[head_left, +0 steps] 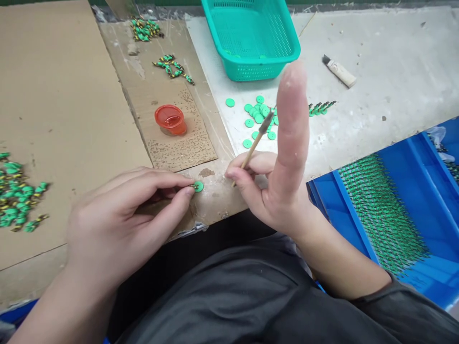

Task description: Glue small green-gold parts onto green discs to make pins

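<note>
Between thumb and forefinger, my left hand (122,215) pinches a small piece with a round green disc (198,186) at its end; most of the piece is hidden by my fingers. My right hand (283,191) holds a thin wooden paintbrush (253,150) with a dark tip, tilted up, while one finger points straight up. Behind the brush tip lie several loose green discs (258,117) with tiny holes, on a white sheet. A small red cup (170,119) with liquid in it stands on a speckled piece of cardboard (193,148) beyond my left hand.
A teal basket (254,71) stands at the back. Small green, yellow and brown figures lie in piles on the left (21,196) and at the back (145,29). A capped tube (340,71) and a short row of pieces (322,108) lie right. Blue trays (394,162) hold many pieces.
</note>
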`<state>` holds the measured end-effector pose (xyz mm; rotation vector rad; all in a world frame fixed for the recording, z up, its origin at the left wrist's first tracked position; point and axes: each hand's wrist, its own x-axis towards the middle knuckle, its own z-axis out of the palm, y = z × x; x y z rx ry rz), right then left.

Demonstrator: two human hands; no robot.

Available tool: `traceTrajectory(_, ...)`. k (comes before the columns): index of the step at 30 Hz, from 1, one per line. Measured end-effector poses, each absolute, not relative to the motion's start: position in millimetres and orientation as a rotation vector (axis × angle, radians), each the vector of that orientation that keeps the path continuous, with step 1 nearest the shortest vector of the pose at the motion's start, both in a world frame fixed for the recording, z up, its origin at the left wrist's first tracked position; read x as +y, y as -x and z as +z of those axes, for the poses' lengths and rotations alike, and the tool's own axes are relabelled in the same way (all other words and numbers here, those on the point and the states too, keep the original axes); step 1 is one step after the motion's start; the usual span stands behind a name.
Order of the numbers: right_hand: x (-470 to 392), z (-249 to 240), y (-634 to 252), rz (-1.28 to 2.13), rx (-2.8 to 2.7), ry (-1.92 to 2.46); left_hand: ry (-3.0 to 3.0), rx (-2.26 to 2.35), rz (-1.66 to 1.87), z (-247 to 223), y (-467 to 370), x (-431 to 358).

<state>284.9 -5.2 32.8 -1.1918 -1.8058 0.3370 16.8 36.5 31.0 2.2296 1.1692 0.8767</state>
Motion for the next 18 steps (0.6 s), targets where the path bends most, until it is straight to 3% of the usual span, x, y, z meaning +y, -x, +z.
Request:
traceTrajectory(5,-12,33,-278,0.534,-1.675,1.286,-2.253,1.173,0.899,31,-17,37)
traceTrajectory(10,-15,40,-298,0.435,-1.862,1.351,-2.271,1.132,0.904,27,-14,39)
traceTrajectory(18,1,35,-279,0.601,-1.868,1.335,-2.258,1.097,0.93,17,-7,43)
